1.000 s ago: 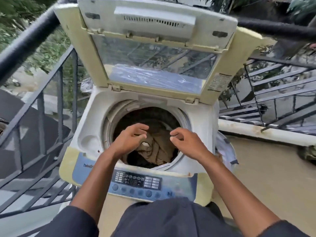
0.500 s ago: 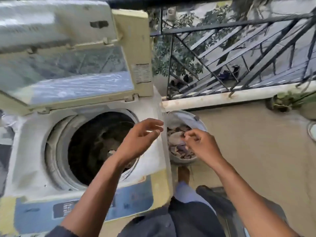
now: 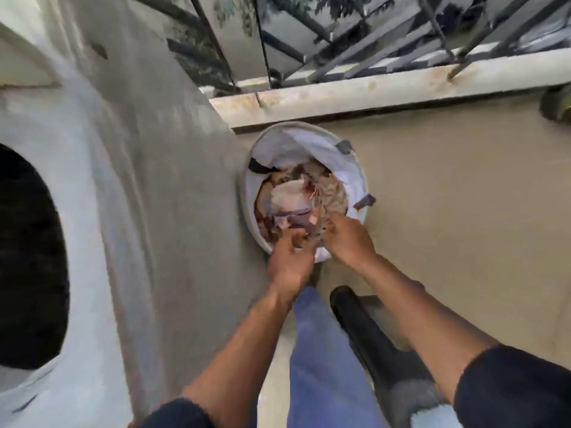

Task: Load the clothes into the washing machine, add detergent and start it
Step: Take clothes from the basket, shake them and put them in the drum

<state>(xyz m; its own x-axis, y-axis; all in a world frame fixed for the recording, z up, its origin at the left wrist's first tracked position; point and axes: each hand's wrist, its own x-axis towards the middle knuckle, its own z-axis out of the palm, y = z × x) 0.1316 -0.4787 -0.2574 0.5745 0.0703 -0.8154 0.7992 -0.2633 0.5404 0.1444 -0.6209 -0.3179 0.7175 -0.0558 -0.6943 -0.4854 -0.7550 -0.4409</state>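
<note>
A round white laundry basket (image 3: 355,168) stands on the floor against the right side of the white washing machine (image 3: 173,211). Mixed clothes (image 3: 293,196), pale and patterned, fill it. The machine's dark drum opening (image 3: 27,257) shows at the far left. Both my hands are at the basket's near rim. My right hand (image 3: 347,240) curls its fingers into a patterned garment (image 3: 319,230). My left hand (image 3: 289,262) reaches the same spot, its fingers blurred among the cloth.
A low concrete ledge (image 3: 370,91) with a dark metal railing (image 3: 386,47) runs behind the basket. Tan floor (image 3: 463,211) spreads to the right. My blue trouser leg (image 3: 318,350) and a dark object (image 3: 370,341) lie below the hands.
My view swung right and down from the drum to the basket. Both hands left the drum opening, crossed over the machine's edge and dropped to the clothes in the basket.
</note>
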